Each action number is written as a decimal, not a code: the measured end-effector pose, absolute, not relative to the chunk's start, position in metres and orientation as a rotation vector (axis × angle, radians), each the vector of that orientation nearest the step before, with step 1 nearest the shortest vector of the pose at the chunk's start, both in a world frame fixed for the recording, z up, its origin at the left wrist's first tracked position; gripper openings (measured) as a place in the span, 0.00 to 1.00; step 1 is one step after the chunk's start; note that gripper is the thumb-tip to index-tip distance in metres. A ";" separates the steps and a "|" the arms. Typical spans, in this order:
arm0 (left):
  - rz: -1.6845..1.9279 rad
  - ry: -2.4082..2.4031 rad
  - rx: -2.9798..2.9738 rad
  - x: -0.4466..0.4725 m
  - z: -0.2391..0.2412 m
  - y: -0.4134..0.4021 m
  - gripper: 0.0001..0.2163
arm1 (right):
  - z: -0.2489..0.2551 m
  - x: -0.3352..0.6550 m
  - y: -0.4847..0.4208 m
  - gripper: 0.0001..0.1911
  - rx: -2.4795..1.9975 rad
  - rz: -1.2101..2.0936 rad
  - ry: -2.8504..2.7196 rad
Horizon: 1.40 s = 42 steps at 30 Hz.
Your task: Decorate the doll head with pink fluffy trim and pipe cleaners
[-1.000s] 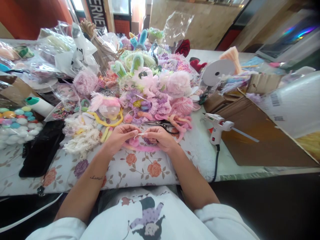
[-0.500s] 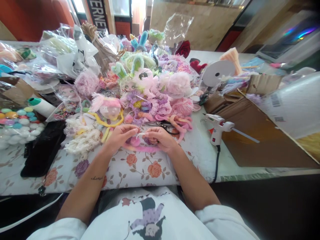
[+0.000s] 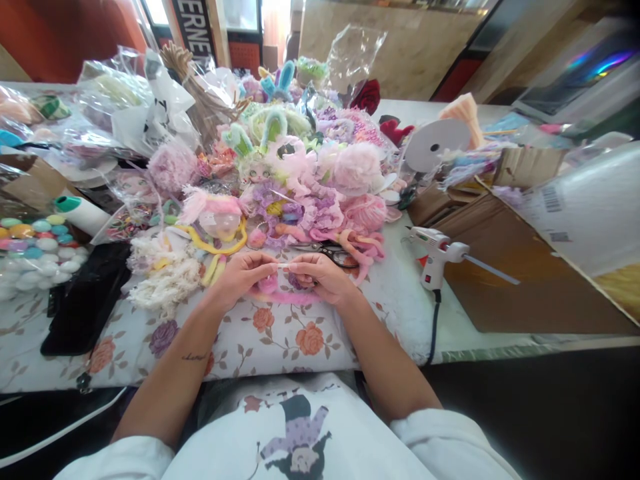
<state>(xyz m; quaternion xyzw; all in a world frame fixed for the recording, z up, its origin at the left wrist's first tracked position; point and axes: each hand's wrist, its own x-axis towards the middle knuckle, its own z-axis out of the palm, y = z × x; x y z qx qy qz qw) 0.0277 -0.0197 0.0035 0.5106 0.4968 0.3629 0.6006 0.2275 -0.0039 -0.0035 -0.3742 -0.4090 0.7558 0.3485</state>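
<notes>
My left hand [image 3: 244, 275] and my right hand [image 3: 325, 277] meet over the flowered cloth, both closed in a pinch. A small, thin white piece [image 3: 283, 265] spans their fingertips; it is too small to name. Just below it hangs or lies a pink pom-pom [image 3: 269, 285], partly behind my left fingers. Whether it is attached to the white piece I cannot tell. Under my hands runs a fuzzy pink strip [image 3: 295, 298]. Black-handled scissors [image 3: 336, 254] lie just beyond my right hand.
Dolls, yarn and ruffled trims [image 3: 320, 210] heap up ahead. A black phone [image 3: 85, 300] and a bag of pom-poms [image 3: 40, 257] are at left. At right stand a white glue gun [image 3: 434, 253], its cord over the table edge, and a cardboard box [image 3: 525, 280].
My fingertips have come slightly closer to each other, and the white piece now lies straighter between them. The pink pom-pom has shifted a little left and down.
</notes>
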 end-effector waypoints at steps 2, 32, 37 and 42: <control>0.841 1.134 1.171 0.027 0.001 -0.019 0.13 | -0.004 0.227 -0.004 0.15 -0.956 1.979 -1.059; 0.941 1.180 1.007 0.025 0.000 -0.014 0.09 | -0.011 0.225 -0.001 0.16 -1.029 1.801 -0.991; 0.893 1.108 1.028 0.023 -0.003 -0.014 0.11 | -0.014 0.223 0.001 0.13 -1.095 1.654 -0.991; 0.827 1.047 0.977 0.023 -0.002 -0.016 0.13 | -0.016 0.223 0.001 0.14 -1.098 1.610 -1.007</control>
